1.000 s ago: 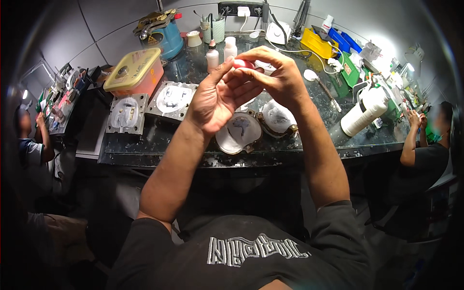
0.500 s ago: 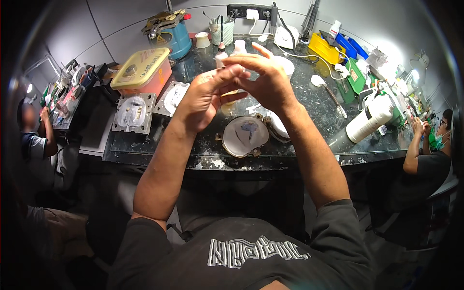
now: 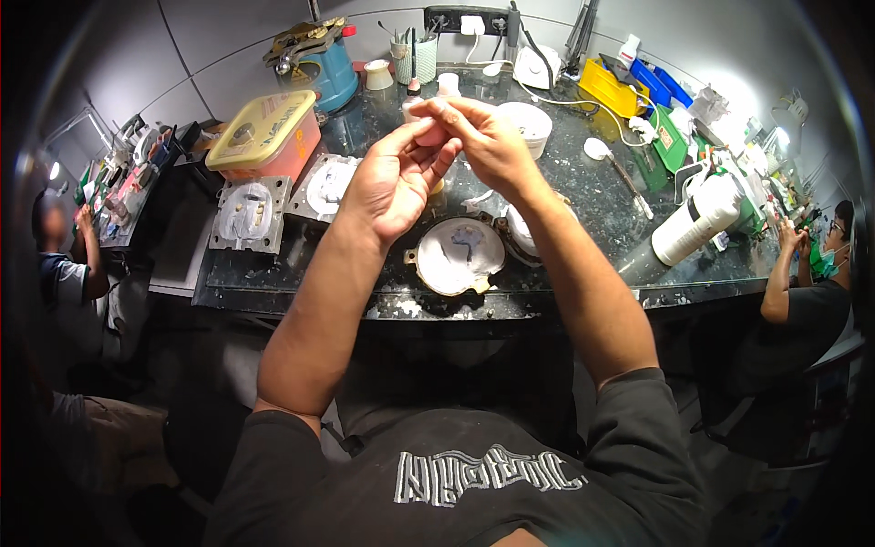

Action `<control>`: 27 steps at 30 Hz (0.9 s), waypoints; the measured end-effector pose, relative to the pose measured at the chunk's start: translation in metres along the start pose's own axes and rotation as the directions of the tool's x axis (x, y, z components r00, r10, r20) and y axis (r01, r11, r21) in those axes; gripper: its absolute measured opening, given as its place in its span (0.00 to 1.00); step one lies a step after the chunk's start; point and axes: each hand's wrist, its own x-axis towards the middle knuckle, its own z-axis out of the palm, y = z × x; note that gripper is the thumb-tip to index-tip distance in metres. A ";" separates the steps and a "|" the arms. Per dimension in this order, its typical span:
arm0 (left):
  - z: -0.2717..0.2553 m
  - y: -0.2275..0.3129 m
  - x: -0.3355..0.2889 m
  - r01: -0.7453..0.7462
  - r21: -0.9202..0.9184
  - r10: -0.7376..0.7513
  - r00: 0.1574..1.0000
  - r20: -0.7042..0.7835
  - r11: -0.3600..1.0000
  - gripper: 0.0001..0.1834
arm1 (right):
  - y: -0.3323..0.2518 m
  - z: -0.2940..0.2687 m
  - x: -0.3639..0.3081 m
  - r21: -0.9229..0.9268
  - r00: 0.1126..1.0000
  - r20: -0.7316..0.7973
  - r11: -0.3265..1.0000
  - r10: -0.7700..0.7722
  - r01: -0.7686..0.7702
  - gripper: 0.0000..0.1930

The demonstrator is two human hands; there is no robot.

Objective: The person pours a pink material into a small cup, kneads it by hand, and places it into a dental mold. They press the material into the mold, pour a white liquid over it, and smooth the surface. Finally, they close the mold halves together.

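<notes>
My left hand (image 3: 395,187) and my right hand (image 3: 497,146) meet above the bench, fingertips together. The left palm faces up with its fingers curled, and the right fingers press down against them. Whatever lies between the fingertips is hidden or too small to make out. Below the hands, near the bench's front edge, sits a round metal flask (image 3: 460,256) filled with white plaster, with a bluish-grey mark on its surface. A second plaster-filled flask half (image 3: 522,235) stands beside it, partly covered by my right forearm.
On the left are two square metal flasks (image 3: 245,217) with plaster and a pink tub (image 3: 296,149) with a yellow lid. A white bowl (image 3: 533,128), a brush (image 3: 631,190) and a large white bottle (image 3: 697,221) are to the right. Co-workers sit at both sides.
My hands have drawn closer together; the right hand's raised, spread fingers have come down onto the left fingertips. More of the white bowl shows. The flasks have stayed in place.
</notes>
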 end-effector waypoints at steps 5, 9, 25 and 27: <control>0.027 0.018 -0.013 0.132 0.023 -0.133 0.990 0.051 0.991 0.30 | -0.006 -0.015 -0.005 -0.295 0.986 0.154 0.956 0.057 -0.009 0.21; 0.015 0.024 -0.021 0.094 0.501 -0.022 0.989 -0.147 0.860 0.39 | -0.003 -0.014 0.000 -0.091 0.996 -0.063 0.994 -0.061 0.055 0.22; -0.019 -0.003 -0.004 -0.094 0.893 0.334 0.906 0.260 -0.440 0.22 | 0.022 -0.048 -0.003 -0.643 0.884 0.230 0.746 0.407 -0.177 0.32; -0.009 0.000 -0.008 -0.118 0.912 0.365 0.890 0.273 -0.393 0.22 | 0.021 -0.044 -0.005 -0.423 0.916 0.169 0.867 0.362 -0.264 0.29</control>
